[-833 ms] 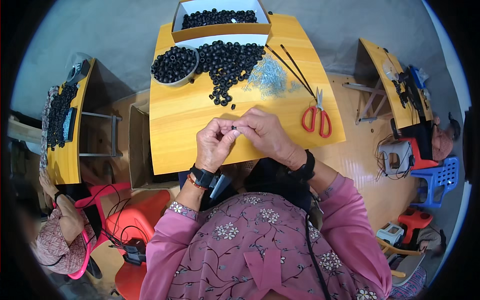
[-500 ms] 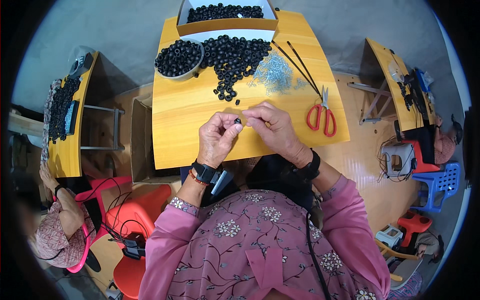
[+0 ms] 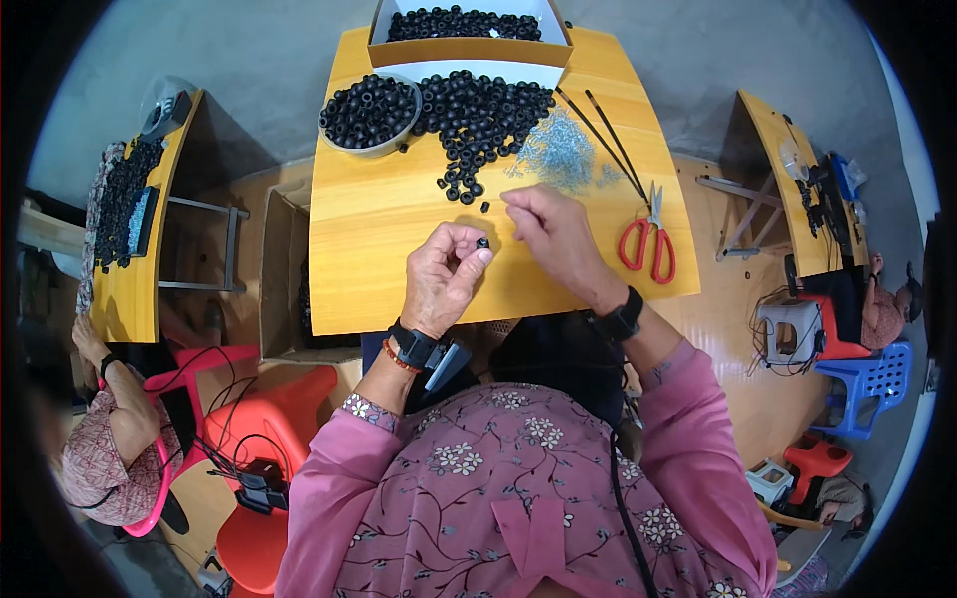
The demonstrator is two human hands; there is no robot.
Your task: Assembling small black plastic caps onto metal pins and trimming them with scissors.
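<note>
Between the thumb and forefinger of my left hand is a small black bead, held above the near part of the yellow table. My right hand is a short way to the right and farther forward, thumb and forefinger pressed together. Whatever it may pinch is too small to make out. A single loose black bead lies close to its fingertips. Beyond both hands spreads a heap of black beads. Right of the heap lies a scattered pile of tiny pale-blue pieces.
A round bowl full of black beads stands left of the heap. An open box with more beads is at the far edge. Red-handled scissors and two thin dark rods lie on the right. A person sits at far left.
My right hand has drawn away from the left one, moving forward and slightly right. My left hand still holds the bead. The whole view has shifted a little.
</note>
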